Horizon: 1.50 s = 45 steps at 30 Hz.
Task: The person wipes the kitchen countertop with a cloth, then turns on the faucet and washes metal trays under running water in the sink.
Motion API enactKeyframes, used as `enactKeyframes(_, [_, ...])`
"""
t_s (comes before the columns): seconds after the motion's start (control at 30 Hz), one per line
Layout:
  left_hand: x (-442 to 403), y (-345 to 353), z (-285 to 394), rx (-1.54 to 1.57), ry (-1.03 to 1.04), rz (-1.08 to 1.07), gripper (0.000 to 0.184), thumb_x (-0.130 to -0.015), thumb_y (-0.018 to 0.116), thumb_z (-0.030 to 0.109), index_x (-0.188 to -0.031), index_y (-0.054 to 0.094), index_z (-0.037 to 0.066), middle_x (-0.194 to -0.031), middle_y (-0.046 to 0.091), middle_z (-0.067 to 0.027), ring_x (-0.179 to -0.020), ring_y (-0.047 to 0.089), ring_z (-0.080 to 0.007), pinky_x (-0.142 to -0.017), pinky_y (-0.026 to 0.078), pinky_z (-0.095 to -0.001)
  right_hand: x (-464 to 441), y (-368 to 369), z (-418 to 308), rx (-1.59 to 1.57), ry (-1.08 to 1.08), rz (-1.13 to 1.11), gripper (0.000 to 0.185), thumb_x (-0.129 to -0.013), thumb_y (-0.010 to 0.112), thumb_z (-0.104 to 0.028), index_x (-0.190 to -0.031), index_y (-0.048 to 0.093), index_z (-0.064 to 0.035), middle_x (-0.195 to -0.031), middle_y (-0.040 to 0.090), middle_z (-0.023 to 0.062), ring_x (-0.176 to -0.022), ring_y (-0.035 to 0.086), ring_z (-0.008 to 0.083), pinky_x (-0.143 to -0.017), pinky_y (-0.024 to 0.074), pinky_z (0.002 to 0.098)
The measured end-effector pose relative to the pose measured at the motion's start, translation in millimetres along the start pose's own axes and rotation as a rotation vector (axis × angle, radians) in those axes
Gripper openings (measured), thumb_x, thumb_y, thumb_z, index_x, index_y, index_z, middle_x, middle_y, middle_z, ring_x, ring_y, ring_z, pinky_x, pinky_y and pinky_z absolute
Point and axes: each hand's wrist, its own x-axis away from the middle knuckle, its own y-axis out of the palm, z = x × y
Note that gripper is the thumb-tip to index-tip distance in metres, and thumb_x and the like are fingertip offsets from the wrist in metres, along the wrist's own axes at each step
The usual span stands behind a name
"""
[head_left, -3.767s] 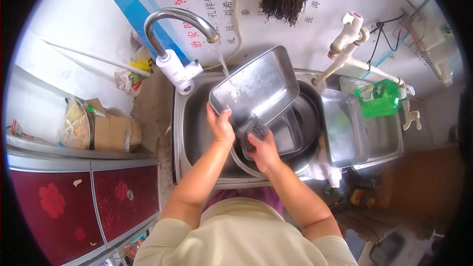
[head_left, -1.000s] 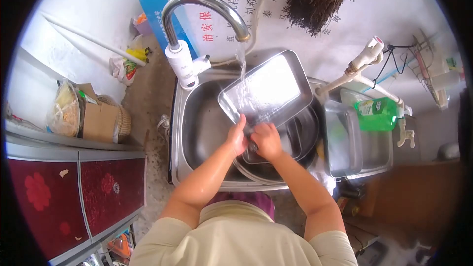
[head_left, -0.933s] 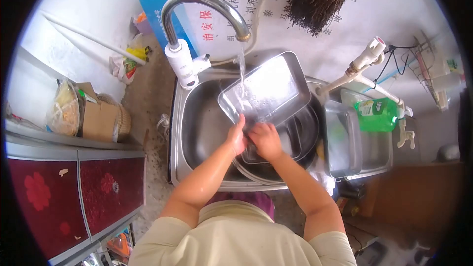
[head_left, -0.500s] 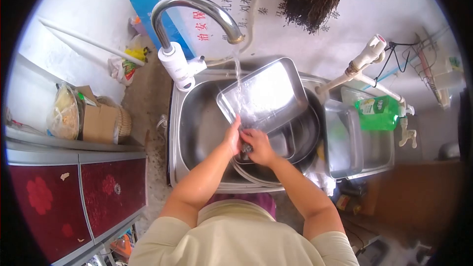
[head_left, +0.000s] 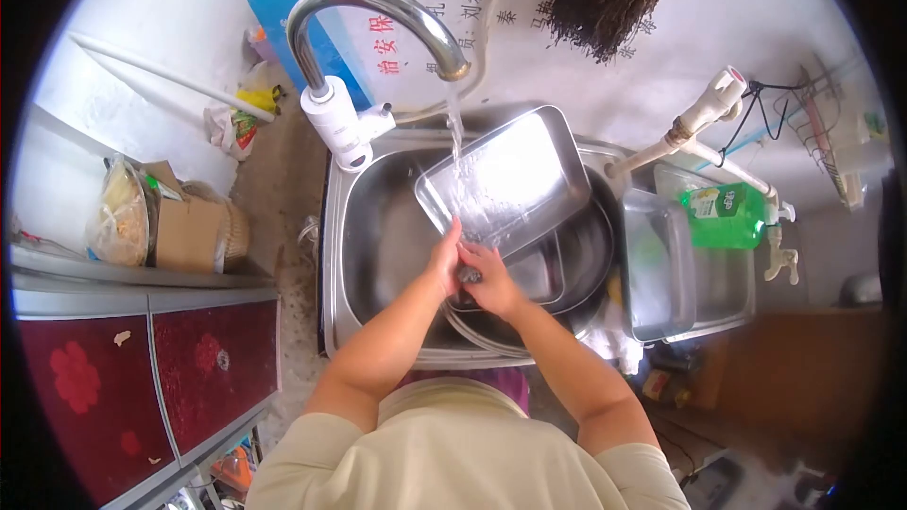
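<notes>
A rectangular metal tray (head_left: pixel 539 170) is tilted over the sink (head_left: pixel 378 217), and water from the curved faucet (head_left: pixel 378 2) runs onto it. My left hand (head_left: pixel 446 260) grips its near-left corner, thumb lying on the inner face. Close beside it, my right hand (head_left: pixel 489 281) is closed around a small grey scouring pad (head_left: pixel 470 275), mostly hidden by the fingers, at the tray's near edge. Beneath the tray, another metal pan (head_left: pixel 534 279) rests in a large round dark pan (head_left: pixel 595 246) inside the basin.
Right of the basin, a clear plastic container (head_left: pixel 658 269) sits in the smaller sink, with a green detergent bottle (head_left: pixel 727 215) beside it. A white pipe with a tap (head_left: pixel 709 109) juts from the wall. A brush (head_left: pixel 614 0) hangs above; red-fronted cabinets (head_left: pixel 217 359) stand left.
My right hand has shifted slightly, and the scouring pad in it has turned a little. The tray has barely moved, and water still runs onto it.
</notes>
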Motion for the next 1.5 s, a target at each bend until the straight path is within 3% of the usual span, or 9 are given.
enactKeyframes(0.13, [-13.2, -6.7, -6.3, 0.0, 0.198, -0.075, 0.065, -0.083, 0.045, 0.056, -0.121, 0.043, 0.003, -0.119, 0.05, -0.0117, -0.108, 0.048, -0.0251, -0.093, 0.036, -0.0409, 6.1, -33.3, -9.2, 0.746, -0.078, -0.242, 0.051, -0.069, 0.055, -0.012, -0.12, 0.051, -0.0144, -0.129, 0.043, 0.0062, -0.125, 0.033, 0.0236, -0.108, 0.009, 0.0431])
enactKeyframes(0.27, [-27.2, -19.9, -9.7, -0.057, 0.233, -0.06, 0.067, -0.083, 0.047, 0.054, -0.127, 0.036, 0.004, -0.127, 0.044, -0.0105, -0.115, 0.043, -0.0243, -0.095, 0.035, -0.0415, -10.1, -35.9, 17.9, 1.345, -0.176, 0.128, 0.052, -0.064, 0.061, -0.013, -0.115, 0.053, -0.01, -0.122, 0.047, 0.0109, -0.12, 0.037, 0.0275, -0.106, 0.0183, 0.0418])
enactKeyframes(0.4, [-11.9, -10.1, -4.2, -0.136, 0.215, 0.074, 0.065, -0.082, 0.051, 0.053, -0.126, 0.036, 0.008, -0.122, 0.046, -0.0109, -0.11, 0.046, -0.0246, -0.09, 0.039, -0.0412, -1.0, -28.8, -15.1, 0.713, -0.087, -0.159, 0.042, -0.066, 0.058, -0.013, -0.108, 0.058, -0.0101, -0.117, 0.05, 0.0094, -0.117, 0.039, 0.0273, -0.103, 0.0242, 0.0438])
enactKeyframes(0.5, [-15.4, -13.4, 1.4, -0.104, 0.258, 0.039, 0.058, -0.083, 0.053, 0.049, -0.121, 0.038, 0.008, -0.115, 0.047, -0.0113, -0.103, 0.049, -0.0245, -0.083, 0.044, -0.0403, 1.0, 4.5, 11.6, 0.302, -0.148, 0.036, 0.05, -0.06, 0.058, -0.005, -0.11, 0.057, -0.0105, -0.118, 0.049, 0.0097, -0.115, 0.041, 0.0282, -0.103, 0.0253, 0.0462])
enactKeyframes(0.7, [3.0, 0.1, 9.0, -0.084, 0.266, -0.055, 0.058, -0.087, 0.045, 0.047, -0.124, 0.039, 0.001, -0.121, 0.049, -0.0116, -0.109, 0.049, -0.0261, -0.092, 0.039, -0.0442, 14.8, -53.7, -8.5, 0.667, -0.216, -0.176, 0.056, -0.061, 0.059, -0.004, -0.115, 0.056, -0.0193, -0.121, 0.049, 0.0044, -0.117, 0.042, 0.0231, -0.106, 0.0214, 0.0446])
enactKeyframes(0.9, [12.6, 3.3, 20.0, -0.292, 0.263, 0.016, 0.064, -0.084, 0.05, 0.049, -0.124, 0.039, 0.001, -0.121, 0.049, -0.0134, -0.107, 0.052, -0.0263, -0.087, 0.043, -0.0484, -5.9, -97.0, 39.4, 1.008, -0.143, 0.093, 0.04, -0.066, 0.063, -0.012, -0.105, 0.059, -0.0177, -0.108, 0.056, 0.0023, -0.11, 0.048, 0.0205, -0.103, 0.0277, 0.039])
enactKeyframes(1.03, [15.4, 0.8, 24.1, -0.435, 0.333, 0.06, 0.057, -0.08, 0.061, 0.034, -0.122, 0.041, 0.001, -0.114, 0.054, -0.013, -0.101, 0.055, -0.0264, -0.081, 0.046, -0.0462, -6.8, -87.8, 31.7, 1.116, -0.122, 0.133, 0.017, -0.067, 0.059, -0.012, -0.083, 0.059, -0.0128, -0.087, 0.058, 0.004, -0.087, 0.056, 0.0224, -0.08, 0.0421, 0.0376])
enactKeyframes(1.3, [27.6, 1.5, 13.4, 0.134, 0.819, -0.36, 0.047, -0.071, 0.058, 0.001, -0.115, 0.044, 0.005, -0.108, 0.052, -0.0083, -0.101, 0.051, -0.0222, -0.089, 0.04, -0.0378, -0.8, -28.3, -28.2, 0.568, -0.34, 0.379, 0.029, -0.054, 0.065, -0.011, -0.082, 0.061, -0.0098, -0.072, 0.056, 0.0079, -0.071, 0.055, 0.0293, -0.061, 0.0447, 0.0403])
enactKeyframes(1.5, [13.1, -6.8, 15.1, 0.183, 0.872, 0.051, 0.041, -0.077, 0.058, 0.002, -0.115, 0.045, 0.006, -0.108, 0.053, -0.0087, -0.1, 0.052, -0.0226, -0.088, 0.043, -0.0384, 3.1, 12.1, -7.2, 0.446, -0.213, 0.183, 0.023, -0.058, 0.065, -0.01, -0.081, 0.064, -0.0101, -0.082, 0.057, 0.0079, -0.082, 0.055, 0.0293, -0.069, 0.0449, 0.0399])
